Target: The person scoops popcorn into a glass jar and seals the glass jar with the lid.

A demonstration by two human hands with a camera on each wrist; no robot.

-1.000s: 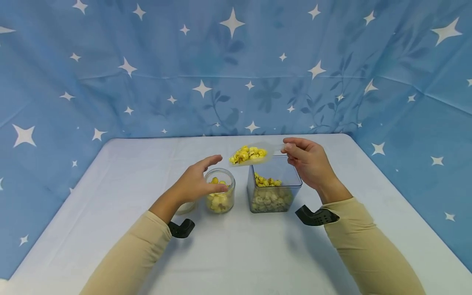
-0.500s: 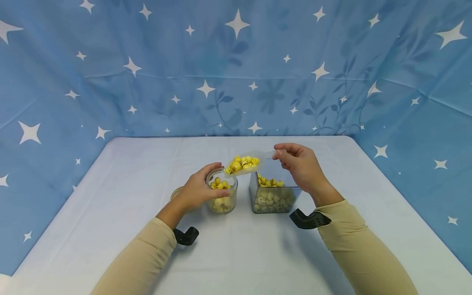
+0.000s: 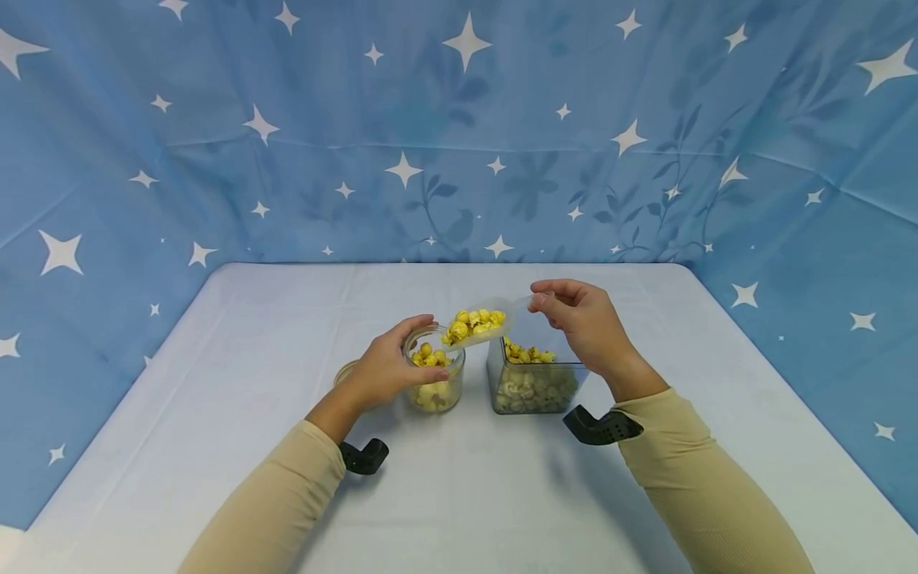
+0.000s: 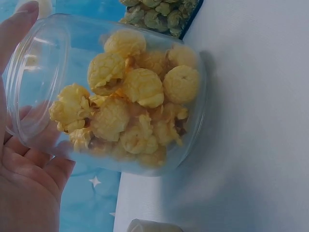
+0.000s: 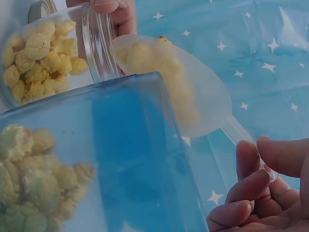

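My left hand (image 3: 383,367) grips a clear jar (image 4: 159,166) near its rim, thumb on the near side and fingers behind. Popcorn (image 4: 142,87) fills the lower part of the jar. With thumb and fingertips, my right hand (image 3: 584,327) pinches the handle of a translucent white scoop (image 5: 207,96). Yellow popcorn (image 3: 473,323) is heaped in the scoop, which tilts down to the left with its tip right at the jar's rim. Under the scoop and right hand stands a clear bluish square container (image 3: 502,391), partly filled with popcorn.
A round lid (image 3: 346,371) lies left of the jar, partly hidden by the left hand. The white-covered table (image 3: 459,494) reaches back to a blue curtain (image 3: 459,119) with white stars. Each wrist wears a black device (image 3: 602,426).
The scoop has moved left and down from above the square container to the jar's rim. My left hand has closed round the jar. The popcorn remains in the scoop.
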